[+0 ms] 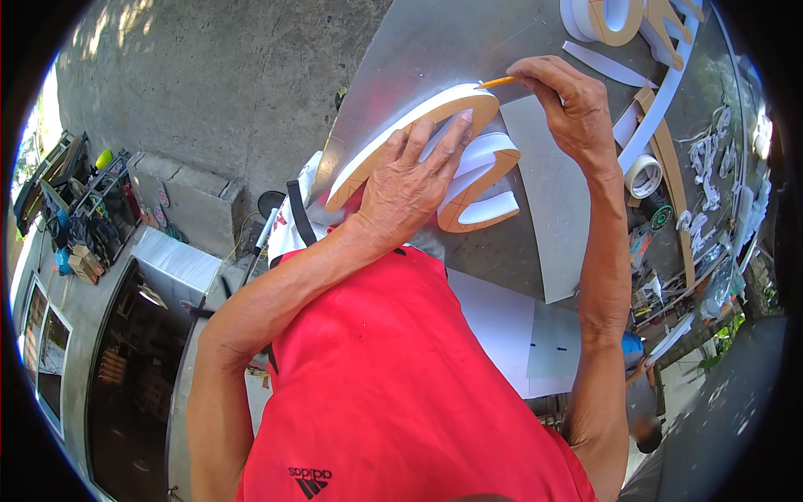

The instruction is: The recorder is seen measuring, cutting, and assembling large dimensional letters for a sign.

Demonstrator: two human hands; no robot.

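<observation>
A large curved letter shape (475,114) with a tan face and a white side strip leans over the metal table near my body. My left hand (408,186) lies across it, fingers stretched out over the tan face. Between the fingertips of my right hand (575,105) is a thin yellow pencil-like stick (500,81). Its far tip meets the white strip at the letter's upper right end. Beside my left hand lies an S-like curved piece (506,159), also tan with white sides. Whether it joins the first shape is hidden behind the hand.
A flat grey sheet (548,192) lies on the metal table (410,50). To the right are a roll of white tape (643,177), tan strips (667,159), long white strips (652,117) and plastic scraps. More letter shapes (619,25) stand at the far right. Concrete blocks (184,197) are at left.
</observation>
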